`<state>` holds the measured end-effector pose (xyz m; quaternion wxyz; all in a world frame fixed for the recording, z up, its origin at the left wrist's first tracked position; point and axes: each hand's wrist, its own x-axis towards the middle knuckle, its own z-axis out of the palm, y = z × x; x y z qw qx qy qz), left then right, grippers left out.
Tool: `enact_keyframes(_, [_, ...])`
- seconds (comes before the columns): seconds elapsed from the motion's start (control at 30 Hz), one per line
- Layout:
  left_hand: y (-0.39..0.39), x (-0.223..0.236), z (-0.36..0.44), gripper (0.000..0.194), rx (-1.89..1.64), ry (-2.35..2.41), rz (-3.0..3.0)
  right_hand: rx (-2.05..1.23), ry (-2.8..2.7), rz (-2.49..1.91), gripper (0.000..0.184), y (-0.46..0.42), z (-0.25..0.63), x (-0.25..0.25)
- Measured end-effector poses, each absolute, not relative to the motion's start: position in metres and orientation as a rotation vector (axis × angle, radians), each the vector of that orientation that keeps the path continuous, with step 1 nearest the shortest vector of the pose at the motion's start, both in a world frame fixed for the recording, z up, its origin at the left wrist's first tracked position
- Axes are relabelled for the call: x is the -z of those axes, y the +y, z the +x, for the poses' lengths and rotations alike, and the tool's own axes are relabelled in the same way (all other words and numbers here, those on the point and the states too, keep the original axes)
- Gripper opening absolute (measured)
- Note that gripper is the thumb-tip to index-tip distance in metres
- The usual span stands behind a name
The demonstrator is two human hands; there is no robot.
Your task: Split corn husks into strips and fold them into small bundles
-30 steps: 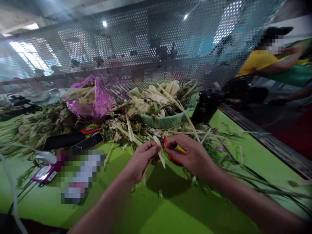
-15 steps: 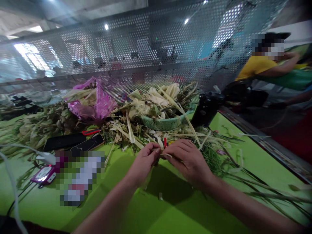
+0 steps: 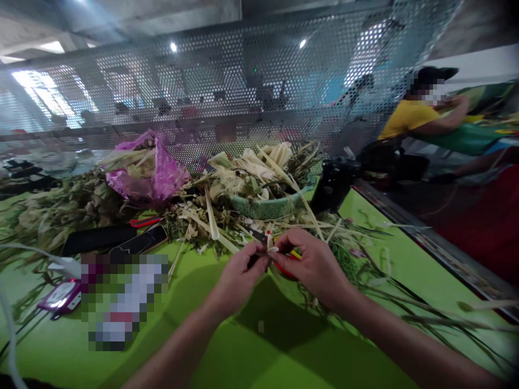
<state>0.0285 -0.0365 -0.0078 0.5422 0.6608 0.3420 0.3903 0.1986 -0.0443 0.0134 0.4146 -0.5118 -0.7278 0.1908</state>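
Note:
Thumb and fingers of my left hand [image 3: 243,275] pinch a pale strip of dried husk [image 3: 271,246] above the green table. My right hand [image 3: 312,265] meets it from the other side, its thumb and index finger closed on the same strip. Behind the right fingers lie scissors with red and yellow handles [image 3: 286,268], partly hidden, their dark blade [image 3: 254,233] pointing away to the left. A small pale scrap [image 3: 261,326] lies on the table below my hands.
Further back stand a green basket [image 3: 271,208] heaped with dried husks, a pink plastic bag [image 3: 162,175] and a black bottle [image 3: 334,186]. Left are a phone [image 3: 140,240], a red-edged cutter [image 3: 146,221] and a purple device [image 3: 60,296] with cables. A person in yellow [image 3: 409,116] sits far right.
The hanging husk strip seen a second ago is now folded small between my fingertips. My right hand closed over it, then drew back slightly. The view has shifted a little to the right.

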Motion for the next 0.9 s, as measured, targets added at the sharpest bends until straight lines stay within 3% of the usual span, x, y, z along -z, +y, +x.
enact_keyframes(0.13, [-0.0322,0.0111,0.0255,0.014,-0.901,0.839,1.569,-0.676,-1.766,-1.219,0.024,-0.0396,0.2012,-0.0129])
enact_keyframes(0.23, [-0.0295,0.0128,0.0248,0.013,-0.884,0.831,1.568,-0.745,-1.823,-1.145,0.016,-0.0392,0.2013,-0.0139])
enact_keyframes(0.4, [-0.028,0.0134,0.0258,0.012,-0.882,0.874,1.521,-0.528,-1.928,-1.146,0.007,-0.0406,0.2021,-0.0127])
enact_keyframes(0.57, [-0.028,0.011,0.026,0.006,-0.877,0.948,1.55,-0.352,-2.049,-1.115,0.025,-0.0412,0.2026,-0.0129])
enact_keyframes(0.77, [-0.0293,0.0099,0.0259,0.003,-0.857,1.024,1.583,-0.362,-2.11,-1.083,0.008,-0.0442,0.2019,-0.0142])
enact_keyframes(0.9, [-0.0304,0.01,0.0264,0.006,-0.859,1.017,1.581,-0.587,-1.944,-1.135,0.006,-0.0441,0.2006,-0.0142])
